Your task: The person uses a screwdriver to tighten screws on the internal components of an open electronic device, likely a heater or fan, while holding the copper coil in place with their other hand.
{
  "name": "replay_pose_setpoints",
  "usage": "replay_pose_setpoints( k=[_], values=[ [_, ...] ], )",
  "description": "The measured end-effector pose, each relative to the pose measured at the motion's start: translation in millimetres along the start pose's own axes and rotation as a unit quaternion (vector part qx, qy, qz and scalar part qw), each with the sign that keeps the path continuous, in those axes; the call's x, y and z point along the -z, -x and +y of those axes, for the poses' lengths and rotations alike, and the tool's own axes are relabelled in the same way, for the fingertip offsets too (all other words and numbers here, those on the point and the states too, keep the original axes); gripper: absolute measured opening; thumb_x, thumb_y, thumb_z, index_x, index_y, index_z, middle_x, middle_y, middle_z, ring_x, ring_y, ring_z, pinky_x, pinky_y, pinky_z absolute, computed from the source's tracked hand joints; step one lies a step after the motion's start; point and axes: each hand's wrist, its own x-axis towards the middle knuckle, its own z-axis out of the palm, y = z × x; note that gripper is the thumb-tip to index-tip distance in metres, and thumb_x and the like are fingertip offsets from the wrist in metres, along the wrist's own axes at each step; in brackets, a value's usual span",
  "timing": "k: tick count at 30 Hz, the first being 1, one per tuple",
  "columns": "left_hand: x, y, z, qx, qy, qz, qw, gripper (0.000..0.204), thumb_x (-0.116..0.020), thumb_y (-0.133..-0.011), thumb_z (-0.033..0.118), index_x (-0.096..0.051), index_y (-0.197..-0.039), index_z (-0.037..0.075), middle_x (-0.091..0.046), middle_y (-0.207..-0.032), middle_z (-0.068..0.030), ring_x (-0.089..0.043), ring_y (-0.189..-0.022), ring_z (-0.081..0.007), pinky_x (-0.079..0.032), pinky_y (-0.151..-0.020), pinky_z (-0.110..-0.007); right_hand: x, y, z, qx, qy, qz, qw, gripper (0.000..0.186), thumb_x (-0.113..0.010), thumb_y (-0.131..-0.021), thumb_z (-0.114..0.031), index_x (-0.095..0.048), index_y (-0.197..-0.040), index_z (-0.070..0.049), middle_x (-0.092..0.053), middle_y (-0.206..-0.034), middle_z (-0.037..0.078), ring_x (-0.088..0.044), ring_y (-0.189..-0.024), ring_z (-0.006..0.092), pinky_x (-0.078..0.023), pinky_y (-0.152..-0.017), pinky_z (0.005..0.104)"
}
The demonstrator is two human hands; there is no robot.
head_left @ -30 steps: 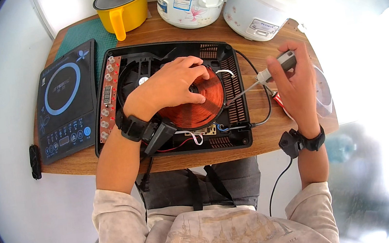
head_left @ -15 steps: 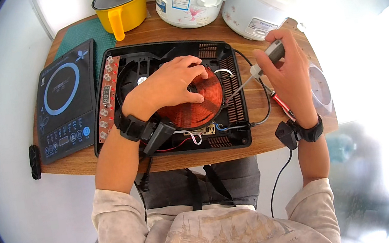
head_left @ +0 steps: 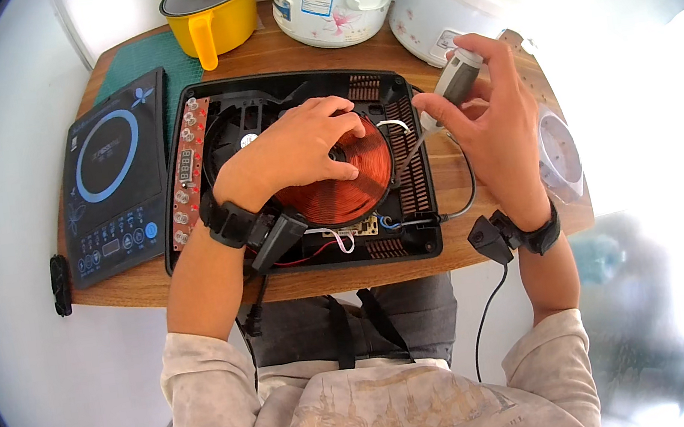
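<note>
An opened induction cooker base (head_left: 290,80), a black tray-like housing, lies on the table. Inside it sits a round copper coil (head_left: 372,165). My left hand (head_left: 287,156) rests across the coil with its fingers spread. In my right hand (head_left: 508,127) is a screwdriver (head_left: 456,79) with a grey handle, held at a slant. Its shaft runs down leftward to the coil's right edge; I cannot make out exactly what the tip touches. A reddish control board (head_left: 188,169) with a small display lines the housing's left side.
The cooker's black glass panel (head_left: 116,170) lies to the left, partly on a green mat (head_left: 141,63). Behind stand a yellow pot (head_left: 226,23) and two white rice cookers (head_left: 340,2). A white round-ended object (head_left: 559,152) is at the right edge. A cable (head_left: 471,192) loops beside the housing.
My right hand has shifted slightly left and the screwdriver handle has turned and risen to a steeper slant. The left hand stays on the coil.
</note>
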Motion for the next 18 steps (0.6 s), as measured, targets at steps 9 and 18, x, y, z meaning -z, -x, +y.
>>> replay_pose_setpoints(
  k=[9, 18],
  values=[
    [-2, 0, -4, -0.012, 0.002, 0.006, 1.0, 0.045, -0.078, -0.085, 0.032, -0.064, -0.121, 0.008, -0.05, -0.148, -0.0164, -0.046, -0.139, -0.0372, -0.037, -0.117, -0.045, -3, 18, -26, 0.141, -0.053, -0.009, 0.989, 0.049, -0.083, -0.079, -0.004, -0.068, -0.125, -0.012, -0.069, -0.116, 0.009, -0.071, -0.089, 0.0247, -0.06, -0.073, 0.0338],
    [2, 0, -1, -0.005, 0.01, -0.009, 1.0, 0.052, -0.076, -0.085, 0.035, -0.064, -0.126, 0.005, -0.051, -0.146, -0.0168, -0.046, -0.138, -0.0365, -0.037, -0.117, -0.045, 0, 23, -27, 0.151, -0.141, -0.037, 0.978, 0.043, -0.078, -0.078, 0.006, -0.073, -0.118, -0.01, -0.066, -0.114, 0.011, -0.071, -0.098, 0.0268, -0.06, -0.081, 0.0356]
  ],
)
